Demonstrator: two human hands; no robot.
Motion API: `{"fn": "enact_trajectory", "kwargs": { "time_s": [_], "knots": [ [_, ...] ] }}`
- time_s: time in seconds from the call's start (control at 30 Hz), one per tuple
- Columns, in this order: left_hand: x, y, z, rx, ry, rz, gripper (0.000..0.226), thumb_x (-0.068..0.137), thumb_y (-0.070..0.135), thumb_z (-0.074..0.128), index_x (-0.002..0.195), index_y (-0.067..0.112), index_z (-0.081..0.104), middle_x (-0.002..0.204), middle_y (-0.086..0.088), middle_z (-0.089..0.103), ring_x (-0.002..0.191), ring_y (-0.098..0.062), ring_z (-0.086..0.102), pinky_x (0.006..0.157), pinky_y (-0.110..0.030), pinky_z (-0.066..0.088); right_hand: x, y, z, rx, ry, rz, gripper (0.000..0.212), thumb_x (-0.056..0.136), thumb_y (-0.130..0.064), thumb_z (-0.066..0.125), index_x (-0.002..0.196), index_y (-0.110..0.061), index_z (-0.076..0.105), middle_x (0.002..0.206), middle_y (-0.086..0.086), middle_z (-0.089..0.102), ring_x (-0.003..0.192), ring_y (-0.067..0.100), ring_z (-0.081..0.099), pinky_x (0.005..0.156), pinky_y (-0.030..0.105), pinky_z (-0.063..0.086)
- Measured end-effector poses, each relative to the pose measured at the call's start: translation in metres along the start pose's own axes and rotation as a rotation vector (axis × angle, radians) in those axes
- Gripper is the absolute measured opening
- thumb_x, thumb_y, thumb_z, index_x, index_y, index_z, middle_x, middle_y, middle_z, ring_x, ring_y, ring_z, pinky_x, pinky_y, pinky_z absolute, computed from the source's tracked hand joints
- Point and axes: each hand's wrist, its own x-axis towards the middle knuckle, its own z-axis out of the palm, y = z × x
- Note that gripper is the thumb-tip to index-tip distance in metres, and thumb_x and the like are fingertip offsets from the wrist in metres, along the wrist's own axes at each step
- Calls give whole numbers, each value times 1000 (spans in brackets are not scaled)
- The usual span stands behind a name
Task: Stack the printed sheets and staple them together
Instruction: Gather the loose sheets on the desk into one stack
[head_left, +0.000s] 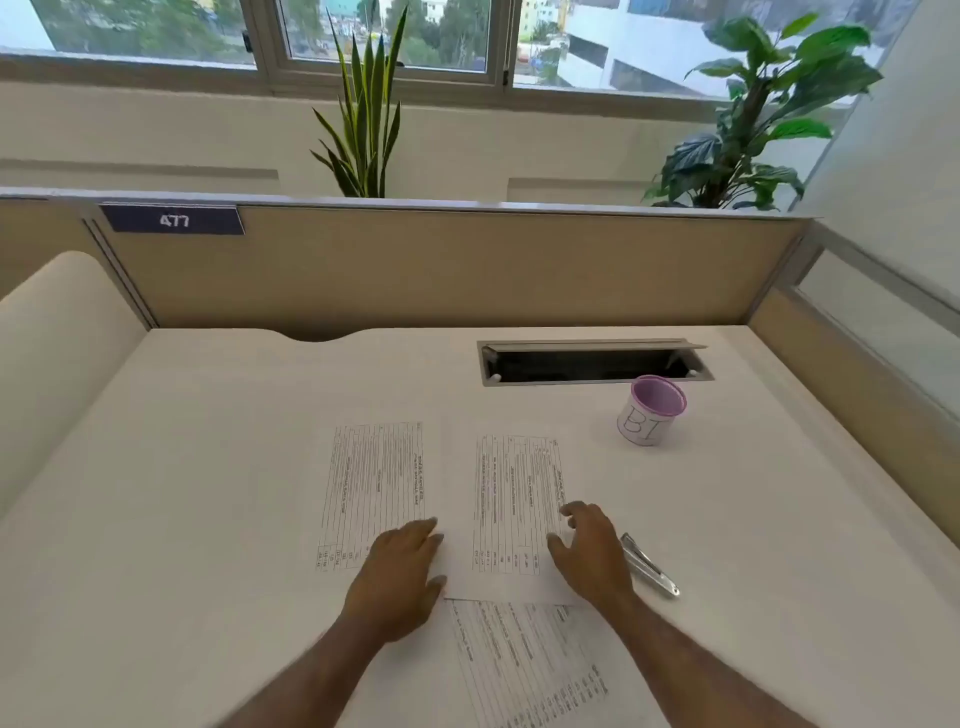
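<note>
Three printed sheets lie on the white desk (208, 467), not yet stacked. The left sheet (374, 488) and the middle sheet (511, 499) lie side by side, their tables of text running away from the person, and their inner edges seem to meet or overlap slightly, though I cannot tell which. The near sheet (524, 665) lies closer to the person, turned at an angle, with its far edge tucked under the middle sheet. The left hand (400, 582) rests palm down on the near right corner of the left sheet, fingers straight and close together, thumb out toward the middle sheet; it grips nothing. The right hand (592, 551) sits at the right edge of the middle sheet, fingers curled and a little spread, tips touching the paper, thumb apart on the sheet; it is not closed on anything either. Just beside that hand, to its right, a silvery stapler (649, 564) lies flat on the desk, partly hidden behind the wrist, untouched. Farther back and to the right stands a small purple-rimmed cup (652, 410) with letters inked on its white side, near the open cable slot (587, 364) in the desk. Behind the partition (441, 265), which bears a number plate (174, 220), two plants (363, 114) rise before the window.
</note>
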Motion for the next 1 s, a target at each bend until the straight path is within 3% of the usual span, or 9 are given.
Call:
{"fn": "enact_trajectory", "kwargs": {
  "time_s": [0.1,0.37,0.5,0.63,0.77,0.9,1.0],
  "knots": [
    [7,4,9,17,-54,75,63,97,48,34,152,21,25,165,3,9,152,-18,6,115,-33,-7,16,-5,-7,-64,-13,85,56,81,-33,70,129,-10,50,124,13,54,116,29,54,95,40,48],
    [15,2,25,120,-107,157,67,90,56,27,151,27,24,165,4,10,152,-19,0,114,-37,-12,47,-2,-12,-253,-98,214,86,72,-60,70,135,-11,38,132,17,48,124,34,47,102,45,39],
    [20,2,24,147,-125,159,68,90,56,29,151,27,24,165,5,7,151,-17,-9,117,-38,-20,52,-3,-7,-294,-101,255,86,66,-59,75,131,-12,40,128,17,50,120,34,49,101,44,39],
    [23,-1,26,126,-93,189,76,83,62,23,149,26,31,164,4,13,142,-15,-19,106,-31,-30,57,-9,-6,-192,-111,385,88,60,-47,83,129,-13,40,125,15,54,117,33,52,98,42,39],
    [23,-3,30,93,-73,202,78,81,63,22,148,25,33,163,4,15,143,-16,-17,105,-29,-28,61,-12,-3,-113,-113,457,88,59,-36,86,129,-13,38,125,14,56,116,33,54,97,42,41],
    [23,-5,31,94,-52,194,67,86,60,35,144,26,42,159,1,29,149,-18,11,111,-27,-24,63,-16,-1,-60,-117,505,82,64,-29,85,128,-9,39,127,15,56,118,34,53,99,44,41],
    [23,-5,29,63,-131,167,67,91,56,37,150,26,28,164,4,11,152,-13,6,119,-31,-18,60,-19,-1,-137,-83,523,73,63,-43,82,118,-7,51,127,15,52,118,33,50,99,43,40]
  ]
}}
